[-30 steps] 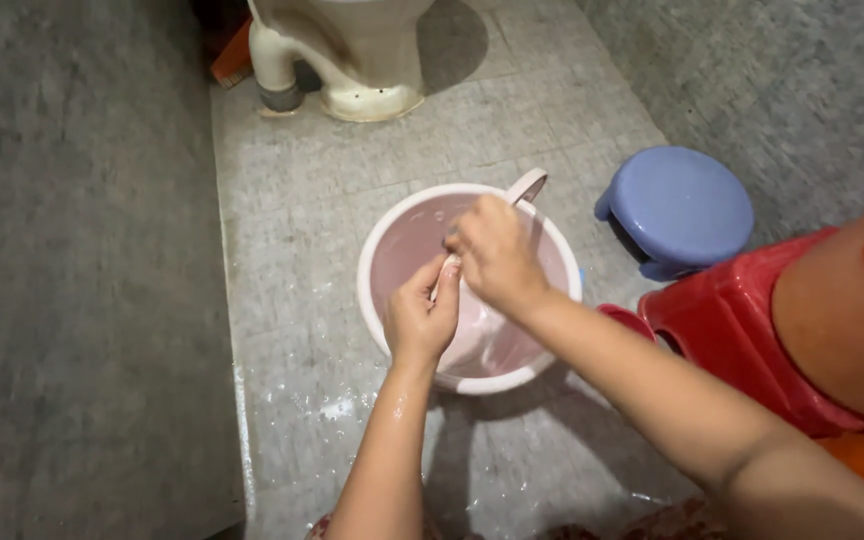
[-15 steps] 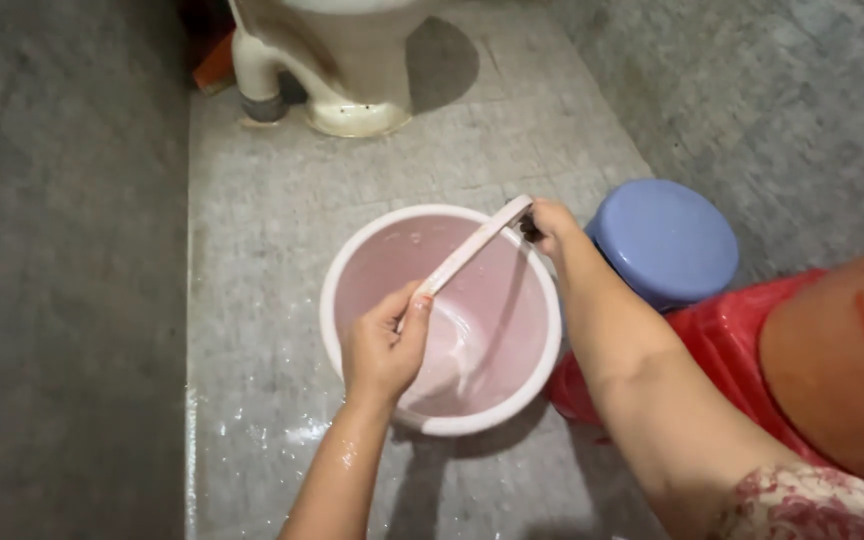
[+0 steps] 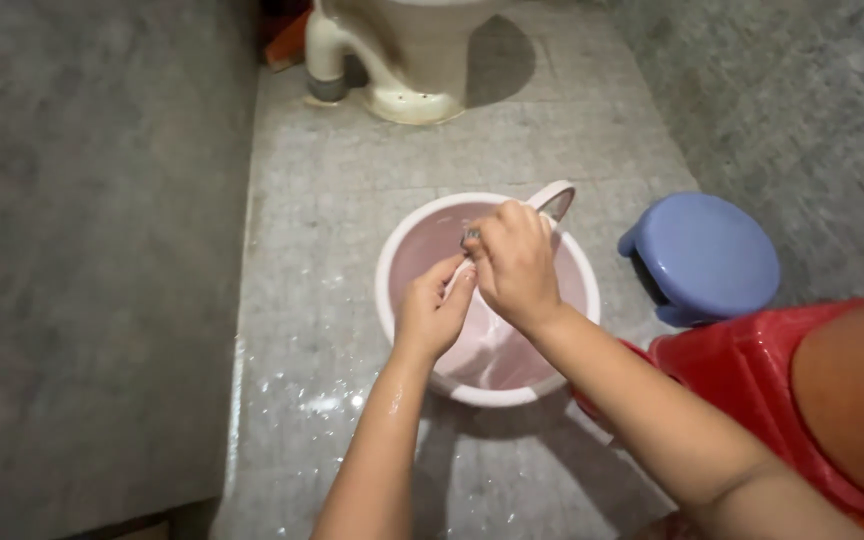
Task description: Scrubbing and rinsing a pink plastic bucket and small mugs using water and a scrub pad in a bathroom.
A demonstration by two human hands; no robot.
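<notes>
My hands meet over the pink bucket (image 3: 412,250), which stands on the wet grey tiled floor (image 3: 332,180) right in front of me, a little milky water pooled at its bottom. My right hand (image 3: 514,262) is curled shut around the bucket's pale handle (image 3: 555,198), whose loop pokes out past my knuckles at the far rim. My left hand (image 3: 432,312) hangs just beside it, fingers (image 3: 452,275) bent and touching the right hand's; whether they pinch the handle too, I cannot tell, since my right hand hides it. A blue round stool (image 3: 704,256) stands just to the right of the bucket, a red plastic stool (image 3: 752,370) sits under me, and the toilet base (image 3: 402,60) lies farther ahead.
</notes>
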